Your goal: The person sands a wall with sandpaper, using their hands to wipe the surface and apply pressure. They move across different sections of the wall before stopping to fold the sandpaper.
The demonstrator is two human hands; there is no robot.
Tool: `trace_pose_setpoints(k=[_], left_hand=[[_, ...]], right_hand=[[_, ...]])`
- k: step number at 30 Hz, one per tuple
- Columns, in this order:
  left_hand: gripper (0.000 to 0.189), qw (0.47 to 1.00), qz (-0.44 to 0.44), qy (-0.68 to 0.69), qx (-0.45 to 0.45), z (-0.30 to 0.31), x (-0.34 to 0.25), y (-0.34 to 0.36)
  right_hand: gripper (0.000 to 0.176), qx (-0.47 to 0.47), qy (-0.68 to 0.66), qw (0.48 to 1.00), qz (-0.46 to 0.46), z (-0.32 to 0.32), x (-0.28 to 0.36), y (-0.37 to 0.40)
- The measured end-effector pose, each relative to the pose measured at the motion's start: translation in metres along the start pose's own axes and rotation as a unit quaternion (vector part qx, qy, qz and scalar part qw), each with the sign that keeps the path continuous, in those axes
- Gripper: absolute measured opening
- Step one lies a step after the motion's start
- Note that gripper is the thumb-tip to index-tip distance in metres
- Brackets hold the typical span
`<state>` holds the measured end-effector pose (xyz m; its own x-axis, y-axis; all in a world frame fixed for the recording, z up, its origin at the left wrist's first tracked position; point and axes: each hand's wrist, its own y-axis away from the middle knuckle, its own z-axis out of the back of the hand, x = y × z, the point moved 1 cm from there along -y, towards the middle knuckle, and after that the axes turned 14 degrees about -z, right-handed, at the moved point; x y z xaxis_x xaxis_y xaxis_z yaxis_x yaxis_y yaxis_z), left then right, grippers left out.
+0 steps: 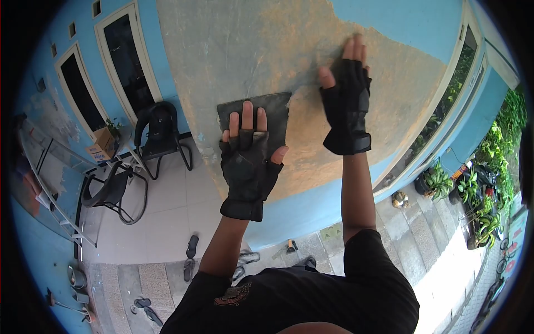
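A dark, squarish sheet of sandpaper [278,114] lies flat on the wall [233,50], whose paint is scraped down to grey and orange patches. My left hand [247,156], in a black fingerless glove, holds the sheet against the wall with its fingers stretched over it; the thumb is out at the sheet's right edge. Higher and to the right, my right hand [350,92] wears a matching glove. It rests open on the bare patch, fingers up and thumb apart, with nothing in it.
Light blue paint [389,22] borders the scraped patch. Black chairs [158,133] and a cardboard box [104,145] on a small table stand left, near a metal ladder [61,214]. Sandals [192,245] and a scraper-like tool [291,246] lie on the floor. Potted plants [436,181] line the right.
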<state>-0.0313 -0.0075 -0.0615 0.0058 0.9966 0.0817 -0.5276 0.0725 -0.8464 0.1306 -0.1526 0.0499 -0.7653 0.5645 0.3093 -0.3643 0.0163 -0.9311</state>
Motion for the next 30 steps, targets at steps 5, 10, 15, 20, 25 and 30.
trace_pose_setpoints(k=[5,10,15,20,25,30], left_hand=[[0.077,1.000,0.000,-0.017,-0.021,-0.001,-0.001,-0.005],[0.082,0.999,0.003,-0.036,0.008,0.001,0.002,-0.002],[0.086,0.998,0.017,-0.057,0.019,0.000,0.003,0.001],[0.091,0.994,0.022,-0.106,-0.022,-0.001,-0.003,-0.003],[0.091,0.982,0.045,-0.156,-0.101,0.006,-0.013,-0.062],[0.091,0.967,-0.010,-0.226,-0.119,-0.023,-0.078,-0.158]], right_hand=[[0.077,-0.049,-0.105,0.989,-0.087,-0.005,-0.025,-0.015],[0.068,0.076,-0.028,0.994,0.078,0.007,0.017,0.042],[0.062,0.089,-0.049,0.995,-0.015,0.021,-0.077,0.070],[0.061,0.150,-0.067,0.986,-0.016,0.050,-0.161,0.101],[0.055,0.197,-0.211,0.957,0.029,0.071,-0.219,0.098],[0.057,0.235,-0.321,0.917,0.015,0.108,-0.258,0.088]])
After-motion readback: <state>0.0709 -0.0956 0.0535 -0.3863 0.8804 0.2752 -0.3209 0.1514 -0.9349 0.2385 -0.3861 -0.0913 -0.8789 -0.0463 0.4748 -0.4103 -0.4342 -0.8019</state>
